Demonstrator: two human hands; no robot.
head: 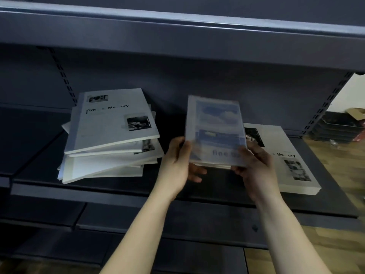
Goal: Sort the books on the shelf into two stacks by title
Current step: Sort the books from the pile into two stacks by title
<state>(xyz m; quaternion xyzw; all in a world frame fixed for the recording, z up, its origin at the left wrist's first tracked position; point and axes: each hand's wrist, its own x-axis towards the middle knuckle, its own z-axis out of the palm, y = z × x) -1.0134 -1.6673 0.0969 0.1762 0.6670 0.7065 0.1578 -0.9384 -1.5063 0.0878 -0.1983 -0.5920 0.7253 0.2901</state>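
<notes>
Books with a blue sky cover [215, 131] are held in both hands at the middle of the shelf [138, 191]. They are between the untidy pile of white books [110, 135] on the left and the white book [292, 165] lying flat on the right. Both white covers show a title that ends in "Memory", while the blue cover carries another title, too blurred to read fully. The blue books are tilted up toward the camera. At their lower edge several thin layers show, so I judge that this is a small bundle and not one volume. Whether this edge touches the shelf, I cannot tell. Such thin, smooth paperbacks are probably light and a little flexible, and they may slide on each other. For this reason it seems safer to hold them at the two lower corners, with pressure from both faces, as is done here. The left hand [175, 165] grips the lower left edge, with the thumb on the front cover and the fingers curled under the bundle. The right hand [254, 167] grips the lower right corner in the same way: the thumb lies on the cover and the other fingers are bent behind it. Both forearms reach forward and slightly inward, with the wrists nearly straight.
</notes>
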